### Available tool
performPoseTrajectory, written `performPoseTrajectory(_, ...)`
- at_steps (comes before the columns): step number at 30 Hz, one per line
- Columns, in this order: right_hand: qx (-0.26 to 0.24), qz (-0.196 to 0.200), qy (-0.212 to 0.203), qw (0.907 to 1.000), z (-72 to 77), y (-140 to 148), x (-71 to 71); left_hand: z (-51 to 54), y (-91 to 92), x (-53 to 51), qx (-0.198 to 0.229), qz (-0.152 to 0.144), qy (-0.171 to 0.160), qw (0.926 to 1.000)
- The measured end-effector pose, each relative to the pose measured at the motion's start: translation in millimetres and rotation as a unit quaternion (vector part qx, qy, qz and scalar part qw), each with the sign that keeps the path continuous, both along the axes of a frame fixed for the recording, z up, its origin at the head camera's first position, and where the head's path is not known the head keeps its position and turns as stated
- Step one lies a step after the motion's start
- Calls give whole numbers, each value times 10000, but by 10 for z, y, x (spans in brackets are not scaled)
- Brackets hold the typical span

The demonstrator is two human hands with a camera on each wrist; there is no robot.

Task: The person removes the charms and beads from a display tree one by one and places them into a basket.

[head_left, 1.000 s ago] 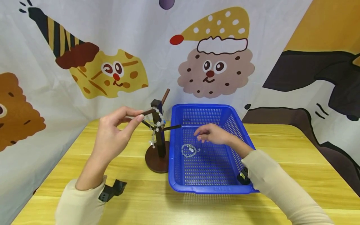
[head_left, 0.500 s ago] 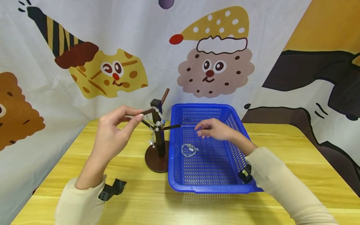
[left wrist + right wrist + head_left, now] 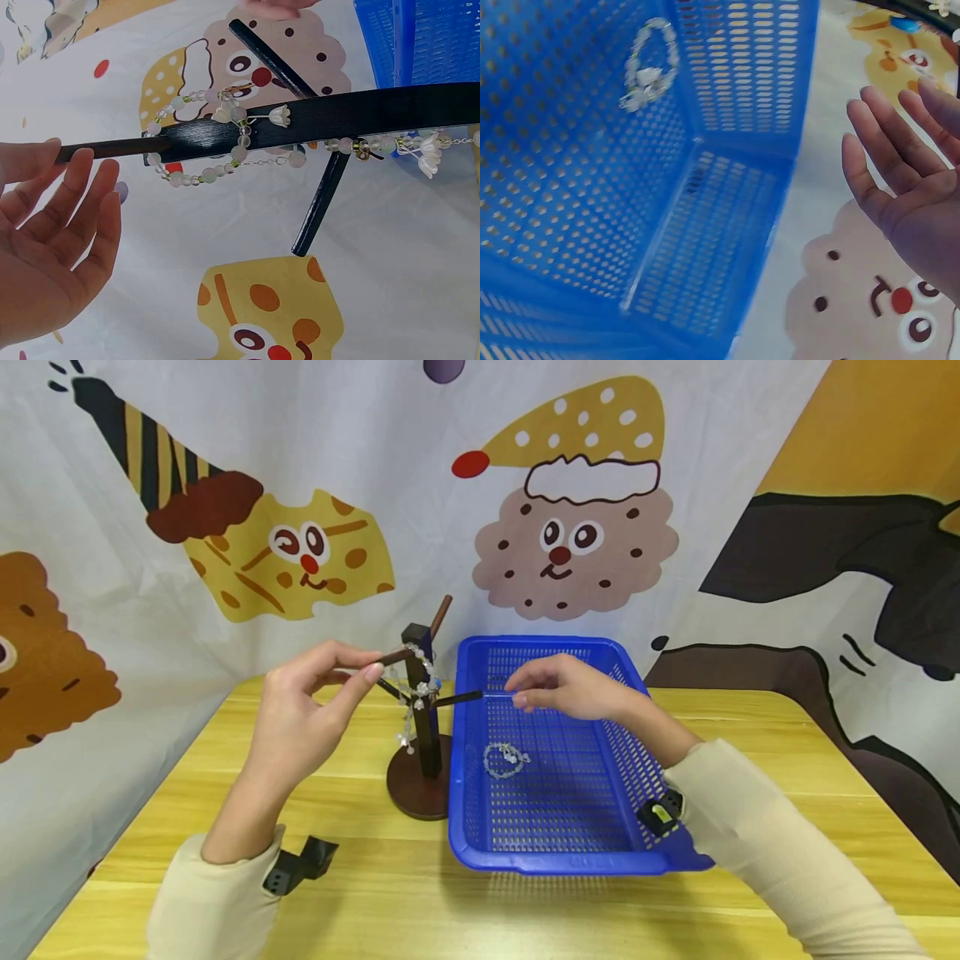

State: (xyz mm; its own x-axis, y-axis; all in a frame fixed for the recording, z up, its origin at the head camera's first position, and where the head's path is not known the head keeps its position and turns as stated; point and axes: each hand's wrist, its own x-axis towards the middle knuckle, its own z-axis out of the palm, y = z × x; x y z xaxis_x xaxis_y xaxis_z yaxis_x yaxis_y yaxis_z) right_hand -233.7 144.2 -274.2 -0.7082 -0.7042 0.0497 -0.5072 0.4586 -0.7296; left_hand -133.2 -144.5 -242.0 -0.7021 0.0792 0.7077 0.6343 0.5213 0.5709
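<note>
My left hand [image 3: 303, 714] pinches the end of an upper peg [image 3: 395, 657] on a dark wooden jewelry stand [image 3: 427, 743]. A beaded bracelet [image 3: 208, 175] with white flower charms loops around that peg, close to the post. In the left wrist view, a second beaded bracelet [image 3: 386, 144] hangs along the post near the lower pegs. Over the blue basket [image 3: 551, 862], my right hand [image 3: 573, 689] hovers with loosely bent fingers and holds nothing. Another pale beaded bracelet [image 3: 512, 758] lies on the basket floor, below the right hand and apart from it.
The stand's round base [image 3: 416, 797] is on the wood-grain table [image 3: 375, 893], left of the basket. A lower peg [image 3: 459, 698] reaches over the basket's left rim. Behind stands a cloth backdrop [image 3: 427, 552] with cartoon prints.
My right hand moved slightly right, then up and left toward the stand, still above the basket. My left hand has kept its pinch on the peg. The bracelets stay in place.
</note>
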Motion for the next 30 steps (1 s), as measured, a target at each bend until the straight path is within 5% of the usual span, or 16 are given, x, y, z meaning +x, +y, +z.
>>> performPoseTrajectory(9, -76, 347, 107, 9993, 156, -184, 110, 4, 1, 2, 12, -7, -16, 10000)
performPoseTrajectory(30, -371, 513, 392, 9972, 173, -367, 161, 24, 23, 24, -8, 49, -14, 10000)
